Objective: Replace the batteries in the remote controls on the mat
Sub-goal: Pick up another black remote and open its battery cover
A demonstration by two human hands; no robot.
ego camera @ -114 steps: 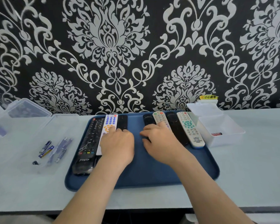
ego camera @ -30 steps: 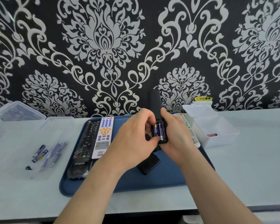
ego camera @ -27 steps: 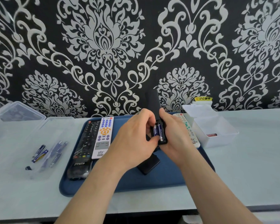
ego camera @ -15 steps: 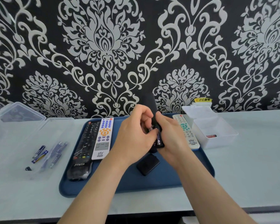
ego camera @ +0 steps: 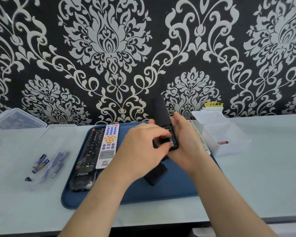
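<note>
My right hand grips a slim black remote held upright above the blue mat, its back toward me and its battery compartment uncovered. My left hand reaches into that compartment, its curled fingertips on a battery there. The black battery cover lies on the mat below my hands. A long black remote and a white remote with blue and orange buttons lie side by side at the mat's left. Another white remote is mostly hidden behind my right hand.
A clear open box left of the mat holds several blue batteries. A white open box right of the mat holds one red battery. Another clear box stands far left. The patterned wall rises just behind the table.
Both hands lifted the black remote off the mat, and its cover now lies on the mat. Over the last second my left fingers moved down over the batteries in the compartment.
</note>
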